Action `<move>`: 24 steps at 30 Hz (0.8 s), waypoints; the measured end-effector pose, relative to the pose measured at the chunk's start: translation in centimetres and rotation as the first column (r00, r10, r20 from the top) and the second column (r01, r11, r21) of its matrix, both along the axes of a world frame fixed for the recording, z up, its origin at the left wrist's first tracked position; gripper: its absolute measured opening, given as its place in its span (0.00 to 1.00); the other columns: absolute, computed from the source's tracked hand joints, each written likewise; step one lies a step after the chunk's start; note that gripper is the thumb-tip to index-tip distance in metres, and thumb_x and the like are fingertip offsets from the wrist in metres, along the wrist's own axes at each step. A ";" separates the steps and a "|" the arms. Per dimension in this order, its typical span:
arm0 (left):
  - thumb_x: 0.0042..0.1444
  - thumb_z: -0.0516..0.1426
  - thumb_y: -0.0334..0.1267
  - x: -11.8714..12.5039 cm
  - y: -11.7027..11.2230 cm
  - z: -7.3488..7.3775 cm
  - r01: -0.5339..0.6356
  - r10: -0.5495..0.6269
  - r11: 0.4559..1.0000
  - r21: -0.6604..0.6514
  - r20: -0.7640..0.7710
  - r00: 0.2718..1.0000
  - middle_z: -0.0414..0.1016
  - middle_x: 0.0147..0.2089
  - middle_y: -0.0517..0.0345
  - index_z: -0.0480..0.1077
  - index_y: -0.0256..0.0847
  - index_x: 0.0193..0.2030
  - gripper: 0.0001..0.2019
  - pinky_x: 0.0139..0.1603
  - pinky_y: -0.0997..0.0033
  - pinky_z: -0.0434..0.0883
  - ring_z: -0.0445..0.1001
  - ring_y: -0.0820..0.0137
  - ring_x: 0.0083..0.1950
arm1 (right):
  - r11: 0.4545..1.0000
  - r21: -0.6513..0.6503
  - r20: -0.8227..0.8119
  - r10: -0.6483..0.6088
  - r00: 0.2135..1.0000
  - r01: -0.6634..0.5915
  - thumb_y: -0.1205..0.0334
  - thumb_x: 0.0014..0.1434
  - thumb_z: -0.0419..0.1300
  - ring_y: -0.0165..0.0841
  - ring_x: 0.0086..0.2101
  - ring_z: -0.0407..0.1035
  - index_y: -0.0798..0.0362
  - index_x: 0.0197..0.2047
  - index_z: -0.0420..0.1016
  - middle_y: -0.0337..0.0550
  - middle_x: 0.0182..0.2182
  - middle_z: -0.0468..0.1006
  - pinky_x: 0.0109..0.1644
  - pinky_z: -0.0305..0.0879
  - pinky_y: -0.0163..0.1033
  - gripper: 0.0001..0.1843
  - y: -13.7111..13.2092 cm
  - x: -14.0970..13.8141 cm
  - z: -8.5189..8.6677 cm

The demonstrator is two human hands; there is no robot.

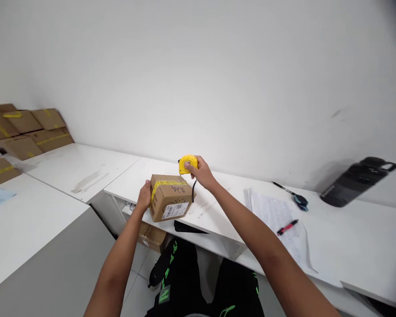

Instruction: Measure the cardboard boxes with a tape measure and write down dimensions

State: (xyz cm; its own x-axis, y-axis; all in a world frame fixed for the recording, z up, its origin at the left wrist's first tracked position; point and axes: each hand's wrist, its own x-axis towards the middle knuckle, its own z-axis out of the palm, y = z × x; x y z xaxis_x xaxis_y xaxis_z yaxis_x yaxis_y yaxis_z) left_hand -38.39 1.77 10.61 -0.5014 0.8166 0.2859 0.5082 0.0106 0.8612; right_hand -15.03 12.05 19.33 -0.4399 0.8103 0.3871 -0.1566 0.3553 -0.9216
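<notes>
A small cardboard box (172, 198) with yellow tape, handwriting and a white label rests at the front edge of the white desk, slightly tilted. My left hand (144, 197) is closed against the box's left side, fingers partly hidden behind it. Just above the box's far right corner, my right hand (203, 172) grips a yellow tape measure (188, 164), thumb across its face. A dark strap hangs from the tape measure beside the box's right side. Whether any blade is pulled out, I cannot tell.
To the right lie a paper stack (277, 211), a red pen (287, 227) and scissors (299, 201). A black bottle (356, 182) stands near the wall. Several taped boxes (29, 132) are piled at far left. Below the desk, another box (155, 238) sits near my feet.
</notes>
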 end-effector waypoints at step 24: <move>0.62 0.53 0.48 8.9 -1.3 -3.7 -0.095 -0.029 0.967 0.235 0.477 0.878 0.56 0.72 0.52 0.53 0.46 0.70 0.31 0.70 0.61 0.58 0.56 0.61 0.72 | 0.918 0.033 0.442 0.341 0.829 -0.395 0.50 0.51 0.66 0.29 0.29 0.68 0.49 0.47 0.70 0.36 0.34 0.75 0.35 0.69 0.38 0.23 -1.4 -5.6 -1.9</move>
State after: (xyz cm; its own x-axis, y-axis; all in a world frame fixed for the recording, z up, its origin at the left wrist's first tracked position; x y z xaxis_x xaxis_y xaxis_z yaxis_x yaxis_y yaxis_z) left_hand -29.48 0.50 6.93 -0.6523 0.7326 0.1946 0.0420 -0.2213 0.9743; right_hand -20.62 10.61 17.44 -0.8379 0.5155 0.1793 0.0935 0.4593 -0.8833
